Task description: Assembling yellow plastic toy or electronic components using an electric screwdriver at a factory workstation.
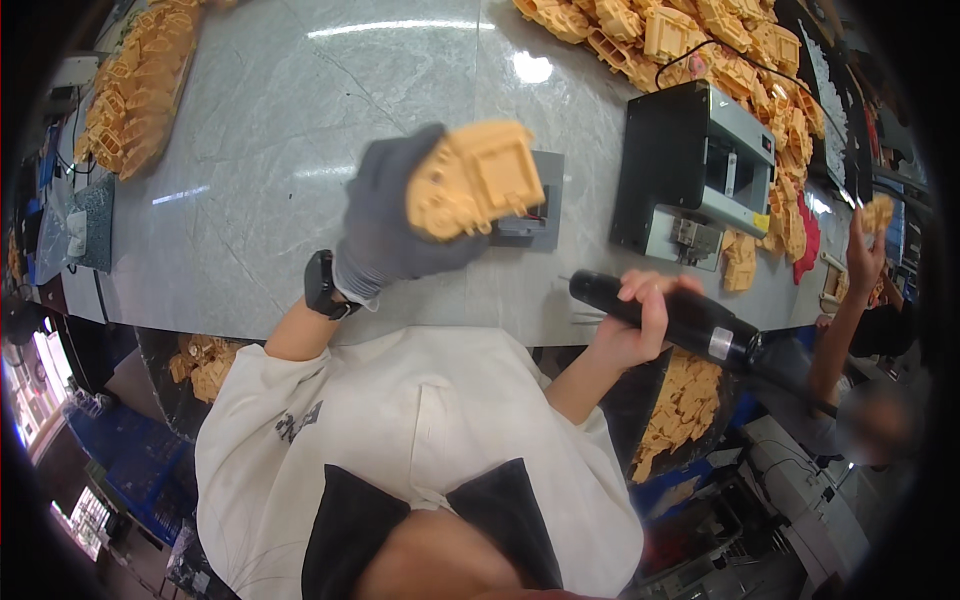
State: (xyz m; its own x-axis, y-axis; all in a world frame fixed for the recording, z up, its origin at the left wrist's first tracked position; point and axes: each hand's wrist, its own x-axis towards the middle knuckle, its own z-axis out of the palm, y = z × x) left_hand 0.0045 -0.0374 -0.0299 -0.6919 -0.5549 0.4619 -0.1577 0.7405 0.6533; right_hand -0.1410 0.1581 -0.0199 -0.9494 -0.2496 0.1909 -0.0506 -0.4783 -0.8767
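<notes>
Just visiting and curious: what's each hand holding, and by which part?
Gloved left hand: orange molded piece, by its left side. Right hand: black cylindrical tool, around its body.

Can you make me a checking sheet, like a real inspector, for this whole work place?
Surface: grey, marble-veined tabletop, shiny with light reflections.
Things: yellow plastic part, held above the table, partly hiding a grey block; black handheld tool, thin tip pointing left.
Clutter: heaps of similar parts at upper left and upper right; boxy machine on the right.
Hands: gloved left hand grips the part; bare right hand grips the tool.
Cables: black cable across the right heap.
Surroundings: another person's raised hand at right.
</notes>
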